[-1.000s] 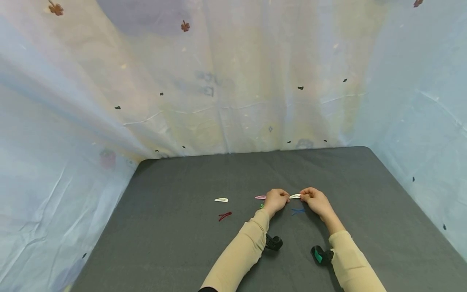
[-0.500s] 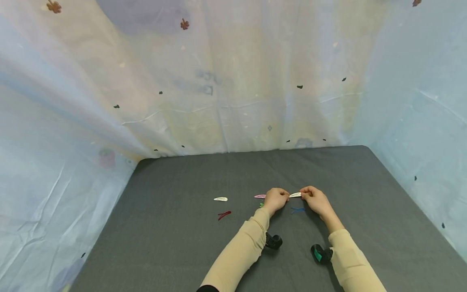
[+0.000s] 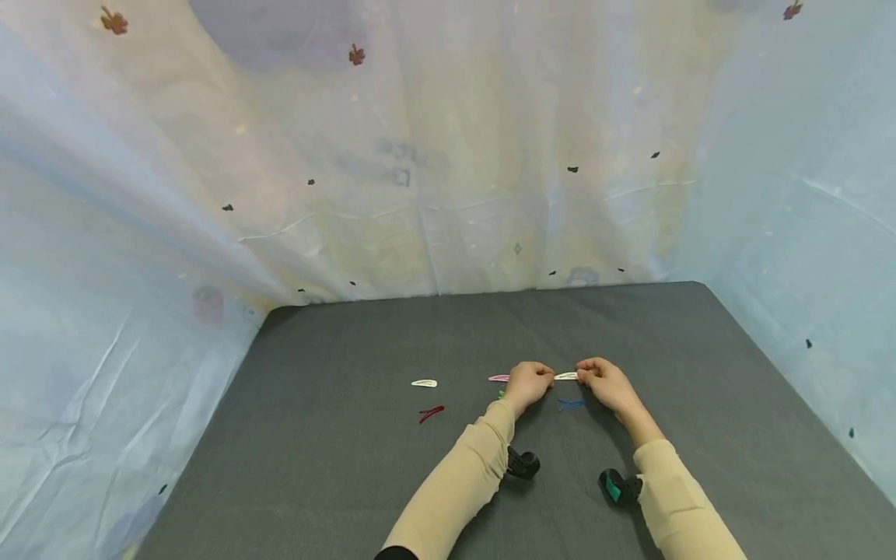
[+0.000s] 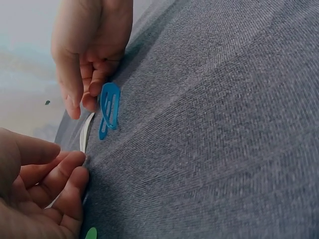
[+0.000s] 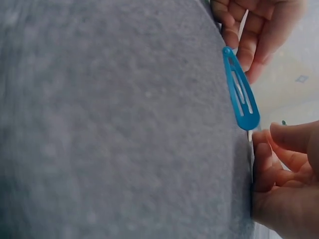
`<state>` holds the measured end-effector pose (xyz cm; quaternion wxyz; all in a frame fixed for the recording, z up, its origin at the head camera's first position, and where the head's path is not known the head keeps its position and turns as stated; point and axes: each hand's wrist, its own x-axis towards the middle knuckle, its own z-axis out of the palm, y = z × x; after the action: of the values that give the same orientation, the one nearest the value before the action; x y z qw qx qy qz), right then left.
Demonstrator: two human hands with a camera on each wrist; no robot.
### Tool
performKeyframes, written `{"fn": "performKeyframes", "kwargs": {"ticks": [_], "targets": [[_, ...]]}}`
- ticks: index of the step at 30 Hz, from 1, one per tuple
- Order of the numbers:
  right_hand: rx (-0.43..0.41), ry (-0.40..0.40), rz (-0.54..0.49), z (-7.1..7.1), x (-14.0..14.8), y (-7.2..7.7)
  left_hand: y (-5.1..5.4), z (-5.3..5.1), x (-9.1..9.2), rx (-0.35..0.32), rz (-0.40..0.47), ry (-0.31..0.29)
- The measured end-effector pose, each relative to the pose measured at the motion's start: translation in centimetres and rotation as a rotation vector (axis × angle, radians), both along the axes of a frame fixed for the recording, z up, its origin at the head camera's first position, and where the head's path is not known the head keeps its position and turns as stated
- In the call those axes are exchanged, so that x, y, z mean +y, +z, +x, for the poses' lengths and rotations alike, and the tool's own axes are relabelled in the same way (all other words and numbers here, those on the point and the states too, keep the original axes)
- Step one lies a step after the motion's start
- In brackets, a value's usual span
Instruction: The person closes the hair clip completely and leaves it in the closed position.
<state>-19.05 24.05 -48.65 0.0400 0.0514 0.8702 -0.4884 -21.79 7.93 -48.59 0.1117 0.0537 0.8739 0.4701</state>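
In the head view, a white snap hair clip [image 3: 566,376] lies on the grey cloth between my two hands. My left hand [image 3: 529,384] has curled fingers at its left end, and my right hand [image 3: 607,386] pinches at its right end. The left wrist view shows the white clip [image 4: 86,132] edge-on, running from the left fingertips [image 4: 76,160] toward the right fingers. A blue snap clip [image 3: 572,404], bent ajar, lies nearer the person. It partly covers the white clip in the right wrist view, where the blue clip [image 5: 241,92] appears large.
Left of my left hand lie a pink clip [image 3: 499,378], partly hidden, and a green clip [image 3: 501,395], mostly hidden. Farther left are another white clip [image 3: 424,383] and a dark red clip [image 3: 431,414]. A patterned curtain [image 3: 448,233] hangs behind the grey table [image 3: 336,467].
Hardly anything differs. Both hands stay at the ends of the white hair clip, and the head view shifts slightly.
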Motion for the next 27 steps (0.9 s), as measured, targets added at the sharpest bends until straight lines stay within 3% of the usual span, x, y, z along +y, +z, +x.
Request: {"fn": "performKeyframes", "kwargs": {"ticks": [7, 16, 21, 27], "targets": [[-0.01, 0.037, -0.006, 0.6, -0.3, 0.9, 0.8, 0.2, -0.9, 0.091, -0.069, -0.038], [0.018, 0.104, 0.038, 1.6, -0.4, 2.1, 2.3, 2.2, -0.9, 0.168, -0.101, -0.122], [0.009, 0.125, 0.044, 2.2, 0.0, 2.1, 2.2, 3.3, -0.6, 0.181, -0.101, -0.133], [-0.016, 0.157, 0.046, 3.1, 0.5, 1.7, 1.2, 4.3, -0.4, 0.193, -0.113, -0.121]]}}
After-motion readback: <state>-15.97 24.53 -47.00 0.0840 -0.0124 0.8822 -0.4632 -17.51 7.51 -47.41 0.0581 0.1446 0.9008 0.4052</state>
